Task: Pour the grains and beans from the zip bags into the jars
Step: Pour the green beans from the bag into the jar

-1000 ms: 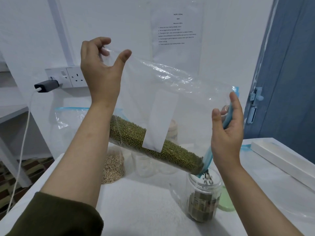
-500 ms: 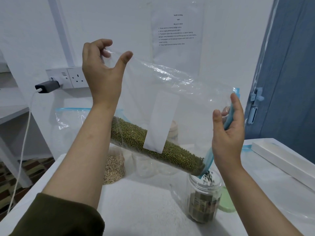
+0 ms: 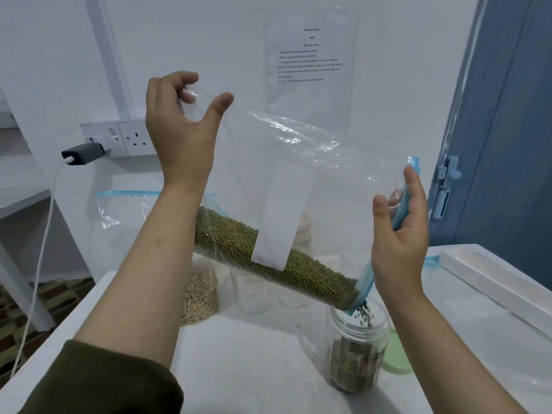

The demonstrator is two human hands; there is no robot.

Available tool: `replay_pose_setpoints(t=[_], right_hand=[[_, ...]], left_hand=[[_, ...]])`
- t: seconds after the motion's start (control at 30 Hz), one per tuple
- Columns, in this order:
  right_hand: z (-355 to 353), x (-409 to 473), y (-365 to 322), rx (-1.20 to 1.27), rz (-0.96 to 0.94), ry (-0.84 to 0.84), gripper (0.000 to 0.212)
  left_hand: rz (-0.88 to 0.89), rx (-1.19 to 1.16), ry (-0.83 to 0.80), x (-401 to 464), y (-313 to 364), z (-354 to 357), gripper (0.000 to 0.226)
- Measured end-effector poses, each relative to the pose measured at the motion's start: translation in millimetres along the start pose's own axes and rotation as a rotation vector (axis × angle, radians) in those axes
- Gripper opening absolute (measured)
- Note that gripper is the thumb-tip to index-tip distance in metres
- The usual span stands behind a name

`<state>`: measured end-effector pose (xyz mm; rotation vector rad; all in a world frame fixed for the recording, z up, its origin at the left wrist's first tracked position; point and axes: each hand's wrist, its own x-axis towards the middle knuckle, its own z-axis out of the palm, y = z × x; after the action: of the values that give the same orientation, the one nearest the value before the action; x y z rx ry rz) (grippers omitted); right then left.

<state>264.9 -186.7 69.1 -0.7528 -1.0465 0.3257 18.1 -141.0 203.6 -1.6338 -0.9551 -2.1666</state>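
Clear zip bag (image 3: 298, 162) tilted, left hand (image 3: 179, 127) pinching corner, right hand (image 3: 397, 240) gripping blue zip edge over jar (image 3: 357, 348)

Head-worn camera looks forward and down, close over the table (image 3: 245, 354).

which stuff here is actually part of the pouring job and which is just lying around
In the job:
- zip bag of green beans, held by left hand and right hand
- jar taking the beans
- green lid
- second bag with pale grains
- empty jars

Lying about:
- charger in the wall socket
- instruction sheet
- white tray
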Motion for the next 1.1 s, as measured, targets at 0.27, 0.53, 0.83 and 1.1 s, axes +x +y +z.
replay_pose_setpoints(t=[0.27,0.53,0.83,1.1], right_hand=[[-1.0,0.1,0.0,-0.012,0.000,-0.003,0.050],[-0.7,0.4,-1.2,-0.040,0.002,0.005,0.050],[-2.9,0.3,-0.3,-0.037,0.022,0.015,0.051],[-2.4,0.0,-0.7,-0.025,0.025,0.015,0.050]], left_hand=[[0.002,0.003,0.002,-0.2,0.5,-0.3,0.051],[0.005,0.005,-0.003,1.1,1.9,-0.1,0.052],[0.001,0.001,-0.008,0.4,4.1,3.0,0.052],[0.003,0.005,-0.007,0.7,3.9,2.4,0.052]])
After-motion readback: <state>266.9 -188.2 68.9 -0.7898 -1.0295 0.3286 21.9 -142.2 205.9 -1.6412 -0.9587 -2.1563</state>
